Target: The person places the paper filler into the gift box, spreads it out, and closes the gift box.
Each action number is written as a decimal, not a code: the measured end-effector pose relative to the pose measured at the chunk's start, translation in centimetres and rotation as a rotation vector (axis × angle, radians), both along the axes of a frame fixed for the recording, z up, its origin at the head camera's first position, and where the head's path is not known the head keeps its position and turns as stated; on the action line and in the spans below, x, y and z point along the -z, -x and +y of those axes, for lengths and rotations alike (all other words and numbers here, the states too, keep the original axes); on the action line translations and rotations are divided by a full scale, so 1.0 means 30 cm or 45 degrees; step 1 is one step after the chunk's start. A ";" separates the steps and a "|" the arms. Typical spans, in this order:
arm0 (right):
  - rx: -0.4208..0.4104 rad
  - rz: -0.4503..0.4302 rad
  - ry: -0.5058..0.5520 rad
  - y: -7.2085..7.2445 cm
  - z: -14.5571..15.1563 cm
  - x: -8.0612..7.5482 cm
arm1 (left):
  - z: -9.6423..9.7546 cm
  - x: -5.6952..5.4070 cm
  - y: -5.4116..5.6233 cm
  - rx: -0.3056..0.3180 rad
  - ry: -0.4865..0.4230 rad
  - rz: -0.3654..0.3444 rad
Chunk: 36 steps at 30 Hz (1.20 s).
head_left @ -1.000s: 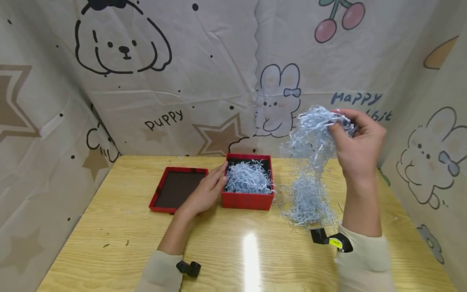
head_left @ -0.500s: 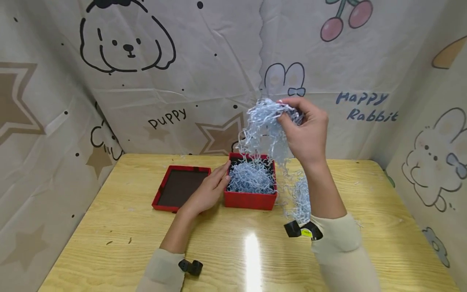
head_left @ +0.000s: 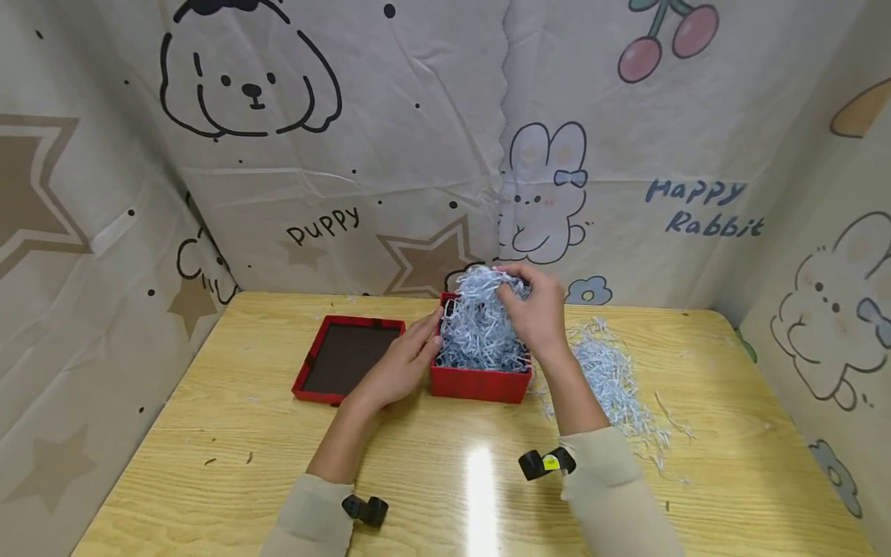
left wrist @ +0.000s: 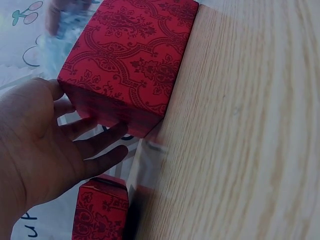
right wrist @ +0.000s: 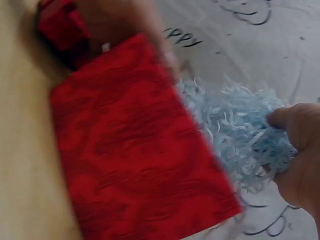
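Observation:
A red box (head_left: 480,384) with a dark floral pattern stands open on the table, with light blue shredded paper (head_left: 473,348) inside. My left hand (head_left: 400,362) rests against the box's left side; in the left wrist view its fingers (left wrist: 102,142) are nearly straight along the red wall. Over the box's right rim, my right hand (head_left: 539,313) pinches a clump of shredded paper (right wrist: 245,130) between thumb and fingers. The clump hangs down over the box's opening and meets the paper in it.
The red box lid (head_left: 302,375) lies to the left, dark inside facing up. A loose pile of shredded paper (head_left: 612,379) lies right of the box, with stray strands around it. Printed cloth (head_left: 418,155) walls in the wooden table (head_left: 418,480).
My right hand has carried its clump of shredded paper leftward from above the pile, then down onto the box. The left hand has stayed at the box's side.

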State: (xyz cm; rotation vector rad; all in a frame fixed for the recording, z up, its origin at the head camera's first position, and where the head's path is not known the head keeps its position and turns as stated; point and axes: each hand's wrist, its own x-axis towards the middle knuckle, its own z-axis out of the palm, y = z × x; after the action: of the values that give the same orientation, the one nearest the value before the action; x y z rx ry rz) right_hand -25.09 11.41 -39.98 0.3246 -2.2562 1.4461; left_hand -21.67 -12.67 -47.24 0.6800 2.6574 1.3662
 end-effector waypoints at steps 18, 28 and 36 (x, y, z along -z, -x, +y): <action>-0.345 -0.391 -0.750 -0.001 -0.098 0.117 | -0.001 -0.013 -0.008 -0.006 -0.010 -0.008; -0.345 -0.424 -0.420 -0.075 0.036 0.004 | 0.003 -0.021 -0.013 -0.011 0.002 -0.010; -0.142 -0.343 -0.235 -0.121 0.253 -0.028 | 0.000 -0.010 -0.008 0.000 0.008 0.038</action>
State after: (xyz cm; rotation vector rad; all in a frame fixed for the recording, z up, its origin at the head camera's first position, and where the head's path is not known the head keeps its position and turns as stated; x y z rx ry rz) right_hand -21.45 18.99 -39.12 0.3344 -2.6356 1.4101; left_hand -21.42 -12.66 -46.95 0.7052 2.6833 1.3583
